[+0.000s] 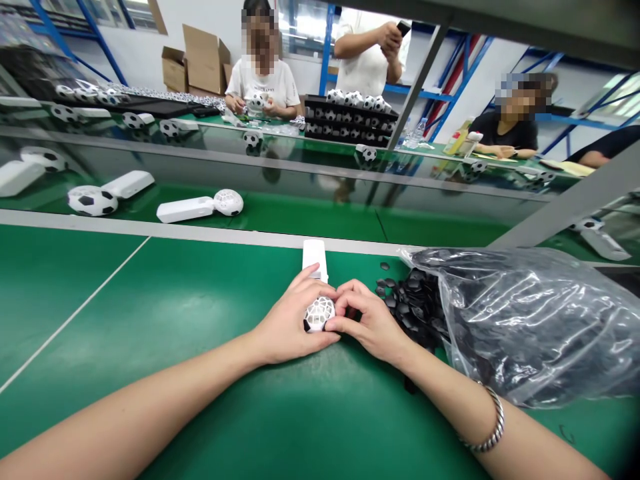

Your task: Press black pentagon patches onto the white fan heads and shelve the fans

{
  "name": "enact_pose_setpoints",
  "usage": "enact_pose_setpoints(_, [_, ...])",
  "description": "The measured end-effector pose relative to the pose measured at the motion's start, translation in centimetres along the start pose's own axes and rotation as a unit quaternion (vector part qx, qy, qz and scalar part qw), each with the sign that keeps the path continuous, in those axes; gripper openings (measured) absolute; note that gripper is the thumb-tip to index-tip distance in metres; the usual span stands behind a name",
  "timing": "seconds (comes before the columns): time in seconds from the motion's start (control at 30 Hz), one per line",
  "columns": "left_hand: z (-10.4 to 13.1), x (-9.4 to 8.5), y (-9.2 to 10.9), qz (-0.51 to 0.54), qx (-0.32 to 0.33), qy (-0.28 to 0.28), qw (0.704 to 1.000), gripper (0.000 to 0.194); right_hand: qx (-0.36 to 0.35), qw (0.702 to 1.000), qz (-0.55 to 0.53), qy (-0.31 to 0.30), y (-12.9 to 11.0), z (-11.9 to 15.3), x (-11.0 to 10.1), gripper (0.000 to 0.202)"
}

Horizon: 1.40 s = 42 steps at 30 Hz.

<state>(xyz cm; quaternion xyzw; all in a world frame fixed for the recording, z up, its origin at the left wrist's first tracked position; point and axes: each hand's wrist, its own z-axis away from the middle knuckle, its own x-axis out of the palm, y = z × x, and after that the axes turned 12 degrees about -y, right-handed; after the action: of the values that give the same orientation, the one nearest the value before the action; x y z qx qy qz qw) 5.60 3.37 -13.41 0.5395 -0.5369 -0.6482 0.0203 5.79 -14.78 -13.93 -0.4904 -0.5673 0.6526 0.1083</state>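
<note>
Clasping ball (321, 311) in fingers of left hand (284, 323), left of black pieces (414, 298); working against it with right hand (374, 325), cannot tell whether gripping. Apparently inserting pieces; next, probably align and press.

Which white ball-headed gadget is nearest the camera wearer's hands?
The held one over the near green tabletop, its lattice head between the left hand and right hand; the others are beyond the pale rail.

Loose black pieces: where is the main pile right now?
In the head view, the pile of loose black pieces lies right of centre on the green work surface, between the right hand and the clear plastic bag.
</note>
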Motion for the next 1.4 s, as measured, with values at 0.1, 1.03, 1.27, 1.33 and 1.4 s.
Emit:
enact_pose_setpoints(0.1, [0.0, -0.1, 0.2, 0.002, -0.004, -0.005, 1.0, 0.039, -0.003, 1.0, -0.018, -0.003, 0.2, -0.1, -0.1, 0.022])
enact_pose_setpoints(1.03, [-0.3, -2.4, -1.5, 0.096, -0.129, 0.03, 0.987, 0.062, 0.173, 0.853, 0.492, 0.004, 4.1, -2.4, -8.4, 0.035])
enact_pose_setpoints(1.27, [-0.1, -3.5, -2.2, 0.092, -0.13, 0.016, 0.987, 0.068, 0.154, 0.874, 0.459, -0.05, 4.8, -4.4, -10.3, 0.035])
enact_pose_setpoints(1.33, [-0.2, -3.4, -2.5, 0.088, -0.122, 0.026, 0.988, 0.068, 0.147, 0.894, 0.42, -0.054, 4.0, -4.6, -10.2, 0.031])
enact_pose_setpoints(1.4, [-0.2, -3.6, -2.9, 0.091, -0.1, 0.015, 0.991, 0.065, 0.127, 0.917, 0.374, -0.05, 2.8, -4.3, -9.8, 0.027])
